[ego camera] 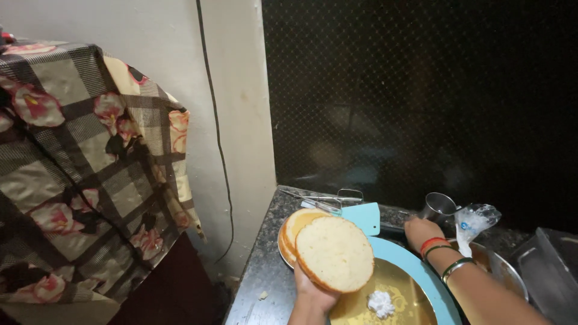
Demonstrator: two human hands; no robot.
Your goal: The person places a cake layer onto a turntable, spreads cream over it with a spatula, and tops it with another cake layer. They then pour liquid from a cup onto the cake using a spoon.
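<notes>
Sponge layer (335, 253) sits tilted on the left hand (313, 295), palm under its near edge, fingers spread beneath; it hangs just over the near-left rim of the turntable (433, 283). Soft, pale, porous crumb with a browned rim, round and flat. My worry: held from one edge only, it could sag and crack, or slide off the palm onto the counter (259, 283).

On the turntable, a gold cake board (409, 289) carries a small white dab of cream (380, 303); if the layer lands off that dab it may sit crooked.

Just left of the turntable, behind the held layer, more sponge layers (296, 224) are stacked on a plate, close enough to get knocked.

Right hand (419, 232) rests at the turntable's far rim, bangles at the wrist; I cannot tell whether its fingers grasp anything.

Beyond the turntable: a light-blue scraper (366, 216), a steel cup (438, 206), a clear piping bag (472, 222), beaters (325, 198) against the dark window.
</notes>
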